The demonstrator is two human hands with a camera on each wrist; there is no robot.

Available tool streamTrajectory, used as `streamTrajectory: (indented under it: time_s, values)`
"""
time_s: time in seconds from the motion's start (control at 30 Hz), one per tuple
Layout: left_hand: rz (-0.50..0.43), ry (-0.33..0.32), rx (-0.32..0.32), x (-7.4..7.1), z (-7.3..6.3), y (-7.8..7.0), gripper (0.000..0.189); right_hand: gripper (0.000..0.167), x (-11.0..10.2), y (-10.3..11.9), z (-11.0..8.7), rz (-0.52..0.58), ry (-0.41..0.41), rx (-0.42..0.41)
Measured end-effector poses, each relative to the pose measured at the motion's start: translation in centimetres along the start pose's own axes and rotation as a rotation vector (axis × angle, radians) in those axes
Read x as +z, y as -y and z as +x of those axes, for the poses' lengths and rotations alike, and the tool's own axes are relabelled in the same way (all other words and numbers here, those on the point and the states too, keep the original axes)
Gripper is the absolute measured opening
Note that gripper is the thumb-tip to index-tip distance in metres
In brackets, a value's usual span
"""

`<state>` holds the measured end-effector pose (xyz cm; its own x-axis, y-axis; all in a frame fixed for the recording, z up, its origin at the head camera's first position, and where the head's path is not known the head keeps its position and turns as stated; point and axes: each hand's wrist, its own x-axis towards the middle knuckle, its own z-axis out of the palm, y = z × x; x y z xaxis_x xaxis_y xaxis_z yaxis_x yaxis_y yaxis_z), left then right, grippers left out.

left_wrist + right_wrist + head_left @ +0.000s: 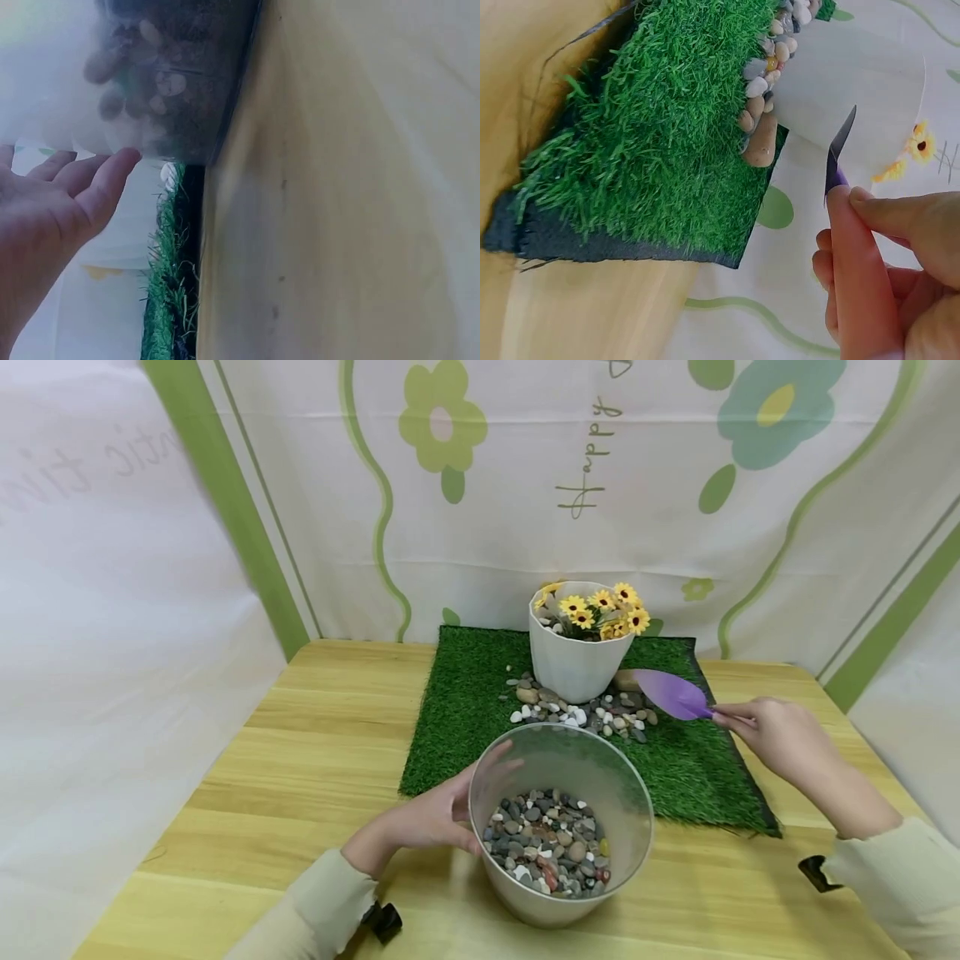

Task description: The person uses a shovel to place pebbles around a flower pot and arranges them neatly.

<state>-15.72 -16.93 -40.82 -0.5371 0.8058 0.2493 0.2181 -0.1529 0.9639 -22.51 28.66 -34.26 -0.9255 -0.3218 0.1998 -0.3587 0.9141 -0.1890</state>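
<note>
A purple trowel (675,695) is pinched near its neck by my right hand (787,739). Its blade points left above the right part of the green turf mat (705,777), beside the white flower pot (573,664). In the right wrist view the trowel (838,154) appears edge-on, thumb and finger meeting at its base. My left hand (442,810) touches the left side of a clear bucket (637,827), its thumb and fingers spread along the wall. Grey, white and brown pebbles (547,839) lie in the bucket. In the left wrist view my left hand's fingers (112,180) extend against the bucket wall.
Loose pebbles (540,697) lie around the pot's base on the mat. Yellow artificial flowers (600,610) and some stones are inside the pot. A wooden table (300,760) bears everything, and a printed cloth (525,527) hangs behind it.
</note>
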Motion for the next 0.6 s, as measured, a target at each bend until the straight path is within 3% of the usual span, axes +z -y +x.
streamTrajectory:
  time_s: [0.3,0.6]
  values:
    - [-0.076,0.006,-0.014,-0.3,0.0,-0.2,0.122,0.038,0.8,-2.2,-2.0,0.095,-0.022,0.099]
    - [-0.085,-0.022,-0.045,-0.5,-1.4,-0.6,0.121,0.046,2.3,-3.8,-1.9,0.152,0.086,0.188]
